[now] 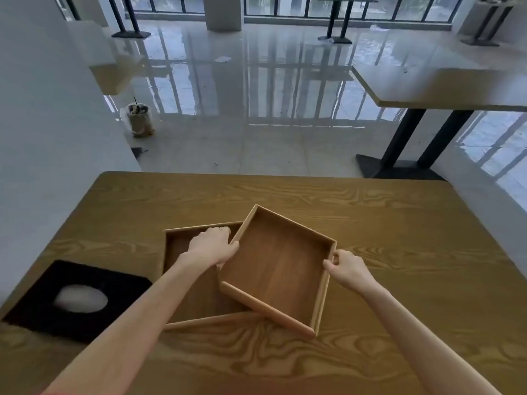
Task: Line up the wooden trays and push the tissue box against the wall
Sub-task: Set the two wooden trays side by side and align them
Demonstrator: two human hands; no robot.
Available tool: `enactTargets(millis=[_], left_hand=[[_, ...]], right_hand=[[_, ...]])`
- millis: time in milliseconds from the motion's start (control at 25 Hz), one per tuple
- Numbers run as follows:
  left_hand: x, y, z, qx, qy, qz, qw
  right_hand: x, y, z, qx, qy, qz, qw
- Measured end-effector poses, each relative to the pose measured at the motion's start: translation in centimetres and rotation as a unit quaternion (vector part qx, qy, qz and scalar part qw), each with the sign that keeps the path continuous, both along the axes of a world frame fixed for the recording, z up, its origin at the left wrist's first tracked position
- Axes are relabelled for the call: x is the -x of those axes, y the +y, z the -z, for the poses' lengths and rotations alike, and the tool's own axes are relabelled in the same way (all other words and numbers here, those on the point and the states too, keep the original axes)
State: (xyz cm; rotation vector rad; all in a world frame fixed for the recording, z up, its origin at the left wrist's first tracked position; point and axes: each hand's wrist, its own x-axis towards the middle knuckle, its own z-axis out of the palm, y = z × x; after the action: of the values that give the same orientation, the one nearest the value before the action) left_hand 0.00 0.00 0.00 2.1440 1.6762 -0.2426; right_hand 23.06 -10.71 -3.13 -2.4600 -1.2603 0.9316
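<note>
Two wooden trays sit on the wooden table (399, 252). The upper tray (276, 269) lies skewed, resting partly over the lower tray (196, 297), which sits squarer to the table. My left hand (212, 245) grips the upper tray's left rim. My right hand (346, 267) pinches its right rim. A black tissue box (42, 317) with a white tissue showing in its oval slot lies at the table's left, close to the grey wall (48, 124).
The table's far edge drops to a glossy tiled floor. Another table (445, 86) on black legs stands at the right. A paper cup with a straw (139, 119) sits on the floor by the wall.
</note>
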Motion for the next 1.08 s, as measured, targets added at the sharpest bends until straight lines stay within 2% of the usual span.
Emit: enactTargets(millis=[200,320,760,1080], left_hand=[[-0.4,-0.8,2.4,0.037,0.035,-0.012,0.999],[-0.8,-1.2,3.4,0.009,0.022,-0.021,0.999],[-0.2,-1.7,4.8,-0.034,-0.062,-0.068,0.995],[-3.2,-4.2,4.7,-0.012,-0.163,-0.066,0.984]], right_hand=[[0.4,-1.0,2.4,0.049,0.035,0.022,0.998],[0.5,-1.1,3.3,0.035,0.030,0.031,0.998],[1.1,-1.6,5.4,-0.009,0.046,0.086,0.995],[-3.5,-2.3,4.4,-0.070,0.025,0.153,0.985]])
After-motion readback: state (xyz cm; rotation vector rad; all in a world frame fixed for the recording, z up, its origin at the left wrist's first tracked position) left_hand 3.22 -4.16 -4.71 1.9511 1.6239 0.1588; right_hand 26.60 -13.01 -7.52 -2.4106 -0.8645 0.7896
